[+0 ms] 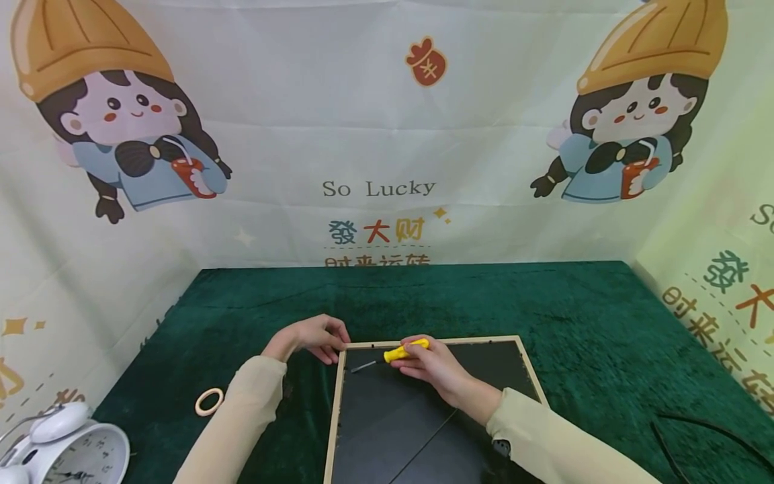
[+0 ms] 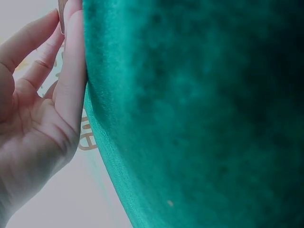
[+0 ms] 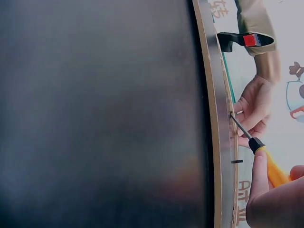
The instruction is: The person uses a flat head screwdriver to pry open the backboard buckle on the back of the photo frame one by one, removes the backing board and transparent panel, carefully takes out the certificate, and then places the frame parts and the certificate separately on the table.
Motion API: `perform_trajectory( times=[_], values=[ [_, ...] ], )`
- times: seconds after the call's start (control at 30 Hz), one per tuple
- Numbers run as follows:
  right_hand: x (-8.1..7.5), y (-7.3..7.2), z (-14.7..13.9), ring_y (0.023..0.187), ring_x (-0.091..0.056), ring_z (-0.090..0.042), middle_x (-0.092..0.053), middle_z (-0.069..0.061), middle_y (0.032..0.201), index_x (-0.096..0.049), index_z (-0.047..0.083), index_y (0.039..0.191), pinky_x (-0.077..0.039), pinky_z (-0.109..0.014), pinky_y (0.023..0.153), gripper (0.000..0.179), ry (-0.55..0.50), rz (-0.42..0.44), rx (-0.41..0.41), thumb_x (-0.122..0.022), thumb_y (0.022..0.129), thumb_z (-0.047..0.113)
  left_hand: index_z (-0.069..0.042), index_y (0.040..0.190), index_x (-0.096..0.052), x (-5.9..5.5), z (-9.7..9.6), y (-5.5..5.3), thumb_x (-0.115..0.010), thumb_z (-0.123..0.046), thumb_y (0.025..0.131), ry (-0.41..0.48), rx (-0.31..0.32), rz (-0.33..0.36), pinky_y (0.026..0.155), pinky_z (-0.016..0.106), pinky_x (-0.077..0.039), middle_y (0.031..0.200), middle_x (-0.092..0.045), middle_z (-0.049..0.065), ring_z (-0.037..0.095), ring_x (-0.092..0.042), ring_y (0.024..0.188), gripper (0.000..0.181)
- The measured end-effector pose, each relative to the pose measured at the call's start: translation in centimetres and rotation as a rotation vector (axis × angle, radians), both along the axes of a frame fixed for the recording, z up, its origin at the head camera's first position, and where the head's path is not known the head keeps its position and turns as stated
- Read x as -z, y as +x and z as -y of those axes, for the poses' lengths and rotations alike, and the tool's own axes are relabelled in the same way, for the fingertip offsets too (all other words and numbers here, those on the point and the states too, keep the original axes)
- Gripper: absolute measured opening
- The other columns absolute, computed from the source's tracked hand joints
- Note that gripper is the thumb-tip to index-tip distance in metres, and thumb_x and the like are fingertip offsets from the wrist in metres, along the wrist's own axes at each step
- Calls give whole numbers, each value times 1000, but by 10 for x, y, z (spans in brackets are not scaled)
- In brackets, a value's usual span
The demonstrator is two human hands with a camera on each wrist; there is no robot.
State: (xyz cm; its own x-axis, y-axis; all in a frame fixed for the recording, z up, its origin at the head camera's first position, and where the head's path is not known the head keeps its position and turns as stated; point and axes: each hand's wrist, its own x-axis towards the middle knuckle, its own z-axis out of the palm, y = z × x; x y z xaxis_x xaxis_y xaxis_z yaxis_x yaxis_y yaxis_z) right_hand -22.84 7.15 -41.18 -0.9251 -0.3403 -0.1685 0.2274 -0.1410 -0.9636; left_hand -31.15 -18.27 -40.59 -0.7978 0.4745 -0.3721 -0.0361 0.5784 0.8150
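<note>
A picture frame (image 1: pixel 334 430) with a thin light-wood rim lies back side up, showing its black backing board (image 1: pixel 381 430). At its far left corner, my left hand (image 1: pixel 317 338) pinches the rim between thumb and fingers. My right hand (image 1: pixel 438 373) grips the yellow handle of a screwdriver (image 1: pixel 396 353) above the board. The metal shaft points left, its tip near that same corner, right at the rim's inner edge in the right wrist view. Small dark tabs (image 3: pixel 236 161) stick out along the rim. In the left wrist view, only a sliver of the wood rim (image 2: pixel 61 16) shows.
A dark green cloth (image 1: pixel 580 323) covers the table. To the left lie a pale wooden ring (image 1: pixel 209 402) and a white alarm clock (image 1: pixel 78 444). A thin black strap or cord (image 1: pixel 713 427) lies at the right. Printed curtains (image 1: pixel 290 148) hang behind and beside the table.
</note>
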Motion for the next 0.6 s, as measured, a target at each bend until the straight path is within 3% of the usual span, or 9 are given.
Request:
perform_trajectory(
  times=[0.6],
  values=[
    [4,-1,4,92,-59,-24,-53,-18,109,-40,-6,119,-44,-31,80,39,-42,5,10,-52,90,17,2,92,-54,1,1,1,-57,-5,85,37,33,17,61,33,-50,80,-55,13,19,-59,62,11]
  ],
)
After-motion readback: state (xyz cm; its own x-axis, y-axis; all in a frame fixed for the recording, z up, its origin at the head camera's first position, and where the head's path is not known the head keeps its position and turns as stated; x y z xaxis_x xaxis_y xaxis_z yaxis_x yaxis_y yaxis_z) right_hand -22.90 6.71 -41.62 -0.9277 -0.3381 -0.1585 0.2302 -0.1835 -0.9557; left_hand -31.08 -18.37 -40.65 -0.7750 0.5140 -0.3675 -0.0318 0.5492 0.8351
